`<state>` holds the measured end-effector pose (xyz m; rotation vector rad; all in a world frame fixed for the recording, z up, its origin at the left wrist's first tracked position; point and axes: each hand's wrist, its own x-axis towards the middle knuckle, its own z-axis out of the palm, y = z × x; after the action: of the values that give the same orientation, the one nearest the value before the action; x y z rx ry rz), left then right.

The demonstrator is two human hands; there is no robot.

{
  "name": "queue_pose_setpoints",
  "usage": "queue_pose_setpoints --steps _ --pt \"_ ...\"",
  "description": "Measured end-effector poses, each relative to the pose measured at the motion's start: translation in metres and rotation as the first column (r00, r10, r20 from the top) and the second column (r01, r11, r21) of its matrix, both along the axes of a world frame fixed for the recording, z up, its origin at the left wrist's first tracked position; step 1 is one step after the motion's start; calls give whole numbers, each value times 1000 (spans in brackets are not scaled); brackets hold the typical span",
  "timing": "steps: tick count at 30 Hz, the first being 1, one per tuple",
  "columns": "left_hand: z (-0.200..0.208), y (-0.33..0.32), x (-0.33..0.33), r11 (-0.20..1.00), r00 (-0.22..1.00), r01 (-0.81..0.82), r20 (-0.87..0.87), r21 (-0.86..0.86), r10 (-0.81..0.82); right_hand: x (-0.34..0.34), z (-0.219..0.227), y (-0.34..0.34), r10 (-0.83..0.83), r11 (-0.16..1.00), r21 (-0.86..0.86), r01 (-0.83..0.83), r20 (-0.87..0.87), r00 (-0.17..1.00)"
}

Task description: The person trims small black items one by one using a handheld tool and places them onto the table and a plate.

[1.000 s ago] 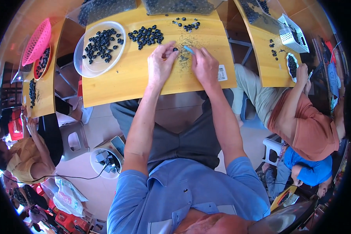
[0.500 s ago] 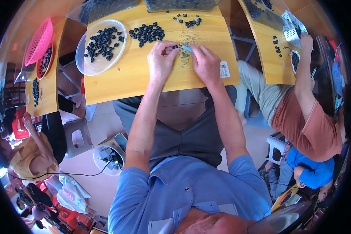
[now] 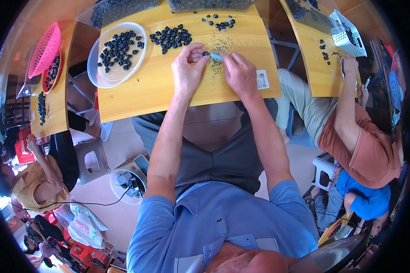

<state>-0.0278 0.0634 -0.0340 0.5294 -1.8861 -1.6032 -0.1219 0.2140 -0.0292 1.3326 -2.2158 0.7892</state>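
Between the thumb and fingers of my left hand (image 3: 189, 68) is a small round black bead (image 3: 206, 53). My right hand (image 3: 238, 73) is closed around a slim tool with a light blue handle (image 3: 216, 56), and its end meets the bead. Whatever tip the tool has is too small to make out. Dark crumbs (image 3: 219, 44) lie scattered on the table beneath and beyond both hands. Beyond my left hand is a loose pile of black beads (image 3: 171, 37), and a smaller group (image 3: 221, 22) lies farther back.
A clear round tub lid or tray (image 3: 94, 75) with many beads stands at left on the wooden table (image 3: 146, 98). Clear bins (image 3: 209, 5) line the back edge. A white label (image 3: 262, 79) lies by my right wrist. Co-workers sit at side tables, near a white basket (image 3: 347, 38) and pink basket (image 3: 45, 50).
My hands have barely shifted; the blue tool now touches the bead, where a small gap showed before. At right, a co-worker's hand has moved down from the white basket.
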Motion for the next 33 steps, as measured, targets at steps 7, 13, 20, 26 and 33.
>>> queue_pose_setpoints --steps 7,13,20,26,33 --pt "0 6 5 997 989 4 -144 80 8 -4 -5 -4 -116 988 111 109 65 991" --pt "4 5 5 1000 995 -8 -100 0 8 -2 -1 -2 -116 992 49 114 50 992" --pt "8 1 7 986 995 -49 -98 -159 33 0 -3 -5 -98 995 39 94 110 989" --pt "8 5 3 981 995 -65 -91 -184 49 -3 -4 0 -98 995 -8 98 44 994" --pt "4 6 4 993 997 -49 -63 -107 43 -2 -4 1 -129 992 21 128 34 991"
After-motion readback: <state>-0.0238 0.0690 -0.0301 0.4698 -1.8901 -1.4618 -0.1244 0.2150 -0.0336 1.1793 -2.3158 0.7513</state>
